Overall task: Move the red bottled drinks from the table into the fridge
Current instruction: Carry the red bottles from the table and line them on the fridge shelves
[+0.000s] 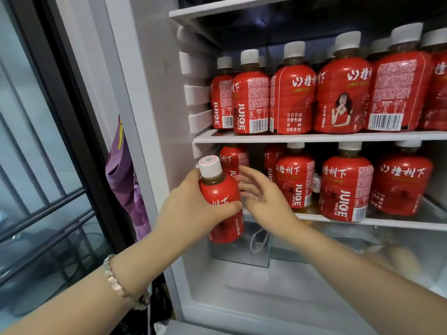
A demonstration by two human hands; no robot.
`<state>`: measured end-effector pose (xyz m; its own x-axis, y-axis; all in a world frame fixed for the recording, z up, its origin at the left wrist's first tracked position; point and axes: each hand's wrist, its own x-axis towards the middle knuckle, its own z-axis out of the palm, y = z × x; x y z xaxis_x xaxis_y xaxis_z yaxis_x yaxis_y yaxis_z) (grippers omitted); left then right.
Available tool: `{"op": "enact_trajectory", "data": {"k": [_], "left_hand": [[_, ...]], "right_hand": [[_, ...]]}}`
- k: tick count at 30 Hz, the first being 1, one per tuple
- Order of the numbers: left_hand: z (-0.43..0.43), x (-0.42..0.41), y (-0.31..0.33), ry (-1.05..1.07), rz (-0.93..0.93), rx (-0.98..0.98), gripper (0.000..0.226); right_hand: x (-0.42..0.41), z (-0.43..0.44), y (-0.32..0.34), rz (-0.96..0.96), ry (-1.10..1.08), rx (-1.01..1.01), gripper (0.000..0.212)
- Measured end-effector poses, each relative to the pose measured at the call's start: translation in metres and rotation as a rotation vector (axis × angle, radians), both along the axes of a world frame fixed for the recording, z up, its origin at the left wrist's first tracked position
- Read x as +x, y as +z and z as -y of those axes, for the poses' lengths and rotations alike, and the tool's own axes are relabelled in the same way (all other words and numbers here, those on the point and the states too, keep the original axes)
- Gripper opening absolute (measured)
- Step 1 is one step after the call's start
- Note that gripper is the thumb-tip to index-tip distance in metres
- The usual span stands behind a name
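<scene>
Now we grip a red bottle [221,201] in our left hand [191,209], just before the left end of the lower shelf [399,223] of the fridge [154,93]. Our right hand [263,199] is spread wide, just right of it.
</scene>
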<state>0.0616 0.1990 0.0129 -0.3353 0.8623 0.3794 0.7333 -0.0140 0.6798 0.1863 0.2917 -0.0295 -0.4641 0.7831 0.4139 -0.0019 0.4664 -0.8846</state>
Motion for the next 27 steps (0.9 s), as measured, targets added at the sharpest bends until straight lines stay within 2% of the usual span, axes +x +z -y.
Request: {"op": "enact_trajectory", "data": {"k": [2,4,6,9,11,13,15,17,19,21,23,25,27], "left_hand": [[-0.008,0.007,0.0,-0.014,0.034,-0.011,0.071],[-0.019,0.015,0.003,-0.037,0.043,-0.018,0.067],[-0.029,0.021,0.007,-0.079,0.066,-0.014,0.062],[-0.041,0.025,0.006,-0.159,0.06,-0.036,0.067],[-0.046,0.02,0.002,-0.195,0.062,-0.04,0.07],[-0.045,0.015,-0.002,-0.249,0.139,0.014,0.06],[-0.043,0.008,-0.007,-0.253,0.191,0.123,0.039],[-0.039,0.005,-0.014,-0.207,0.203,0.193,0.029],[-0.039,0.005,-0.023,-0.171,0.264,0.195,0.026],[-0.043,0.005,-0.032,-0.144,0.328,0.149,0.037],[-0.046,0.002,-0.04,-0.122,0.321,0.096,0.044],[-0.045,0.002,-0.047,-0.145,0.265,0.103,0.04],[-0.046,0.002,-0.049,-0.15,0.239,0.139,0.035]], "right_hand": [[0.013,0.006,0.008,0.156,0.203,0.041,0.086],[0.017,0.006,0.014,0.318,0.233,0.08,0.101],[0.013,0.004,0.02,0.239,0.106,0.086,0.102],[0.004,-0.002,0.021,0.109,-0.105,0.141,0.086],[0.0,-0.004,0.016,0.103,-0.171,0.154,0.08],[-0.001,-0.002,0.016,0.082,-0.17,0.127,0.08],[-0.002,0.0,0.022,0.108,-0.148,0.111,0.083],[-0.007,-0.003,0.031,0.208,-0.13,0.122,0.082],[-0.015,-0.008,0.037,0.286,-0.139,0.118,0.079],[-0.02,-0.015,0.036,0.281,-0.2,0.094,0.079],[-0.024,-0.022,0.029,0.172,-0.286,0.021,0.082],[-0.029,-0.029,0.021,0.028,-0.364,-0.051,0.081],[-0.039,-0.035,0.014,-0.035,-0.435,-0.046,0.08]]}}
